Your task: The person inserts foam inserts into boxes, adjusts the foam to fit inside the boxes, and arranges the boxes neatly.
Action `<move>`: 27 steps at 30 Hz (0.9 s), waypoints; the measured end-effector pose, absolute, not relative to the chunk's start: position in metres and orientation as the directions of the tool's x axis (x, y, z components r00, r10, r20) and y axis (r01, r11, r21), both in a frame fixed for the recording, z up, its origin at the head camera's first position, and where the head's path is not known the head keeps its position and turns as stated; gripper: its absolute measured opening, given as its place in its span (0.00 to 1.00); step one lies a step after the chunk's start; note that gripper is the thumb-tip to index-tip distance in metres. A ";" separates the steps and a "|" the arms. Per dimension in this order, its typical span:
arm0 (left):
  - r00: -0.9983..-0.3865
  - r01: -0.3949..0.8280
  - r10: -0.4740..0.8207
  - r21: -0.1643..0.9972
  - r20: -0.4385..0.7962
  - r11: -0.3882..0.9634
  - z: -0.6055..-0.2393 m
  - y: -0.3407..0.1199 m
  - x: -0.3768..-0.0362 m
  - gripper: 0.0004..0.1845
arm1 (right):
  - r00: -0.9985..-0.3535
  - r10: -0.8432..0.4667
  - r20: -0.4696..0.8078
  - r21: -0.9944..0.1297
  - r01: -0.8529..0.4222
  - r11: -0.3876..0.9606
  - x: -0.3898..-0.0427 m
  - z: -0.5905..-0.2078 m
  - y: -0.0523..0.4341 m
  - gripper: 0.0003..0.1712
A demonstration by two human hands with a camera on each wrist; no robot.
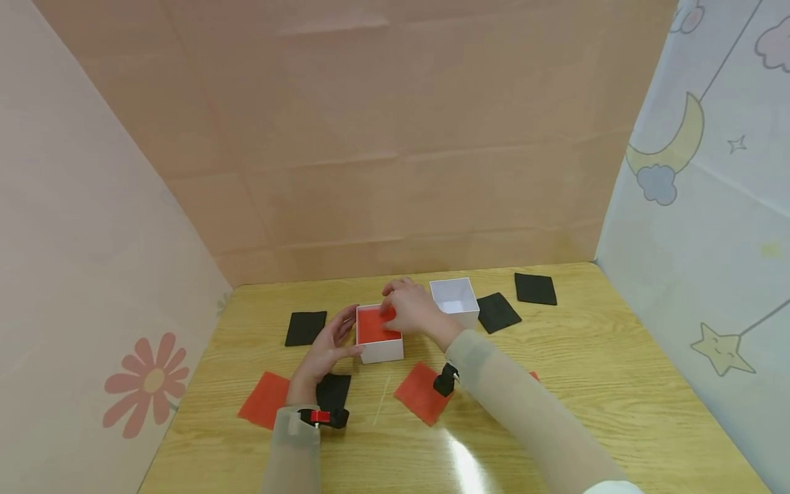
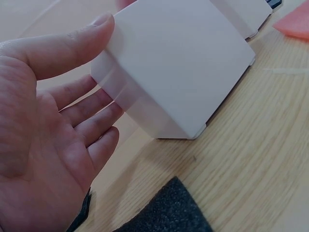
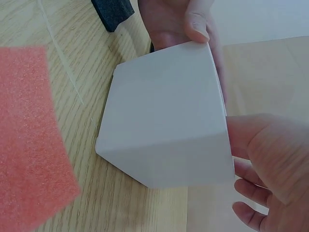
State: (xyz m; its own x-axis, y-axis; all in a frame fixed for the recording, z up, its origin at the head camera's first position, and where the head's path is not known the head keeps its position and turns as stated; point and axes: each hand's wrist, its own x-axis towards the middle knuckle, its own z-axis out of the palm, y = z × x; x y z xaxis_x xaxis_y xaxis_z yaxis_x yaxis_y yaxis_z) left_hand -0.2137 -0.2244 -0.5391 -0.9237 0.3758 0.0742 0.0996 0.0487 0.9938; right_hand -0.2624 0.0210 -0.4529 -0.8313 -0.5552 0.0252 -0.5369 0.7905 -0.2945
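Head view: white box sits mid-table, a red foam sheet inside it. Left hand braces the box's left wall, fingers straight and slightly spread, thumb on the top edge. Right hand reaches over the box, fingertips on the sheet (pinching or just pressing, cannot tell). Risk: the sheet could buckle or catch on the rim if pushed unevenly; the light box could slide if the left hand eases off.

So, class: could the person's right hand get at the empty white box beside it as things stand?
Probably yes. The right hand rests at the box holding the red sheet, and the empty white box stands just past it, open-topped, with nothing between them.
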 end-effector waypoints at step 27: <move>-0.924 0.089 0.378 0.995 0.063 0.053 -0.539 -0.224 -0.214 0.51 | -0.826 -0.562 0.042 -0.260 -0.552 0.792 -0.261 -0.456 0.005 0.11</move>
State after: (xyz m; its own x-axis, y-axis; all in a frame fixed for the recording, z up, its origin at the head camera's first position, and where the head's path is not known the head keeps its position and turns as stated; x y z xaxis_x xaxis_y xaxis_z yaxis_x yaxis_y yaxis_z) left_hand -0.2141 -0.2245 -0.5393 -0.9236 0.3783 0.0626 0.0890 0.0527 0.9946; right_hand -0.2612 0.0052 -0.4560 -0.8262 -0.5617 0.0425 -0.5520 0.7923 -0.2601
